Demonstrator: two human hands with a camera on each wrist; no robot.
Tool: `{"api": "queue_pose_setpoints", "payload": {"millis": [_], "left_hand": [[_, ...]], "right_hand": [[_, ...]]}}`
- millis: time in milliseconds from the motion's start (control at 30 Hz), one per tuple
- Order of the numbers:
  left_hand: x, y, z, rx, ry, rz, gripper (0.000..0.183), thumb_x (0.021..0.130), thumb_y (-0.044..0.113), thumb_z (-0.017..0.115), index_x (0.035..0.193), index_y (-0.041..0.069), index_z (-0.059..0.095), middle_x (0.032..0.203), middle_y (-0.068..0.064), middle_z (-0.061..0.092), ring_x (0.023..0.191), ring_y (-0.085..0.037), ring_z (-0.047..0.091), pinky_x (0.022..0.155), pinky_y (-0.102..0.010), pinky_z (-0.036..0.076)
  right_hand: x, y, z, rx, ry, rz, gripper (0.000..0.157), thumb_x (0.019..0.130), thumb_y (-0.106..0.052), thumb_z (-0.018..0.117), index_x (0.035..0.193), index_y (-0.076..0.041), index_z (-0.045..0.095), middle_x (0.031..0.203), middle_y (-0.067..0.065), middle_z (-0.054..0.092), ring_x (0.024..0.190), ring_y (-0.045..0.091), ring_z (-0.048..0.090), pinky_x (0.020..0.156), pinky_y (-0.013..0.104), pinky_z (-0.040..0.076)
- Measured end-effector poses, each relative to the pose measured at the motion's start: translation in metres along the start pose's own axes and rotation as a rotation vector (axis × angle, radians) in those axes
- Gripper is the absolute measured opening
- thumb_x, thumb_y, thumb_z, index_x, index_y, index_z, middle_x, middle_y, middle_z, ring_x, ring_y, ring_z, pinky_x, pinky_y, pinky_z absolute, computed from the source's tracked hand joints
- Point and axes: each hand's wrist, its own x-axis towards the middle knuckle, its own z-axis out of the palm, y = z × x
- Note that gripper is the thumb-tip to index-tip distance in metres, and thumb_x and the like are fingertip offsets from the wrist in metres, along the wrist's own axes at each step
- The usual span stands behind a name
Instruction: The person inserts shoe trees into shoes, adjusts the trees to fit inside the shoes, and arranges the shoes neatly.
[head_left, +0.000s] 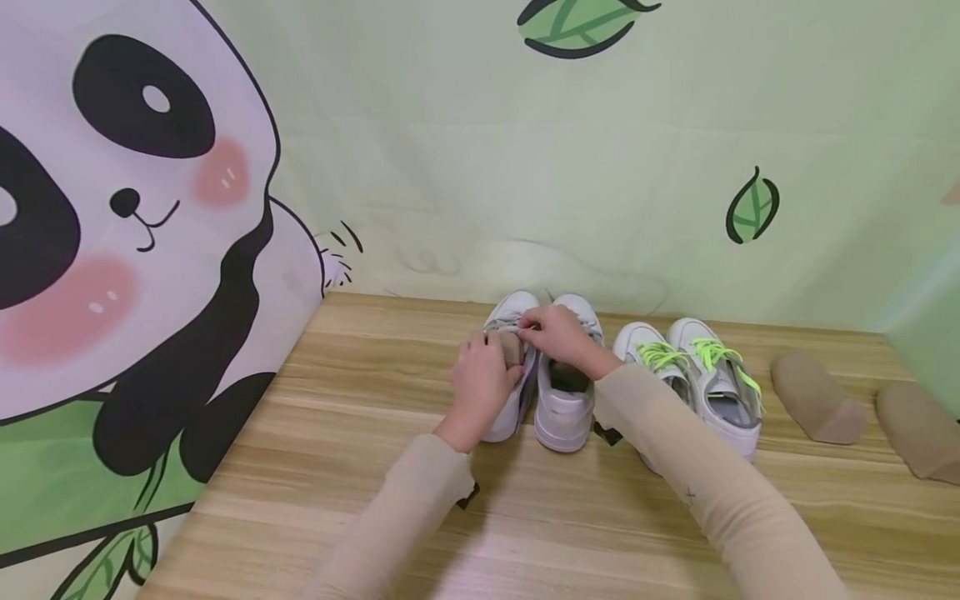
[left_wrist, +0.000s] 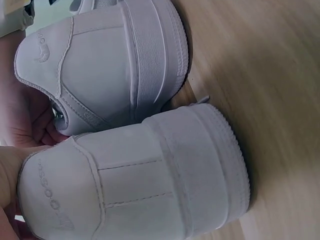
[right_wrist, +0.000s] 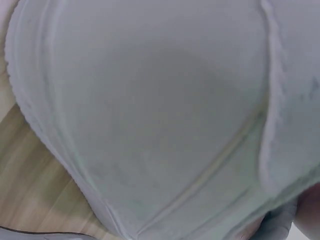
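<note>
A pair of white sneakers stands side by side, heels toward me. My left hand (head_left: pixel 486 379) grips a brown shoe insert (head_left: pixel 512 348) at the opening of the left white sneaker (head_left: pixel 504 421). From the right, my right hand (head_left: pixel 561 335) reaches across the right white sneaker (head_left: pixel 564 421) and pinches the left sneaker's tongue at the laces. The right sneaker's dark inside shows. Both heels fill the left wrist view, with the left sneaker (left_wrist: pixel 140 185) nearer. A white shoe side (right_wrist: pixel 150 110) fills most of the right wrist view, with fingertips (right_wrist: pixel 307 212) at its lower right corner.
To the right, a second pair of white sneakers (head_left: pixel 723 429) has neon green laces, partly behind my right sleeve. Farther right lie two brown molded shoe inserts (head_left: pixel 817 400). The wood-grain surface (head_left: pixel 360 392) meets a pale green wall (head_left: pixel 465 167) printed with a panda and leaves.
</note>
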Motion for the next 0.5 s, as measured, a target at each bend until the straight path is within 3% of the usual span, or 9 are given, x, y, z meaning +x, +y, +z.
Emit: {"api": "queue_pose_setpoints", "payload": {"millis": [300,500], "left_hand": [[0.0051,0.0061,-0.0016,0.097,-0.052,0.012,0.053,0.071,0.036,0.071,0.104,-0.001,0.057,0.096,-0.012,0.055,0.085,-0.026,0.055,0.06,-0.039,0.05],[0.0066,0.0094,0.0051,0.181,0.053,0.085,0.04,0.065,0.032,0.075,0.088,0.003,0.06,0.084,-0.011,0.057,0.073,-0.024,0.057,0.054,-0.033,0.049]], "right_hand": [[0.0019,-0.0019,0.0003,-0.026,0.014,-0.01,0.013,0.084,-0.011,0.056,0.088,-0.004,0.067,0.084,0.009,0.067,0.07,0.016,0.055,0.069,0.031,0.045],[0.0009,-0.0004,0.002,-0.025,0.034,-0.023,0.013,0.083,-0.01,0.056,0.084,-0.004,0.067,0.078,0.007,0.066,0.064,0.015,0.051,0.064,0.028,0.043]]}}
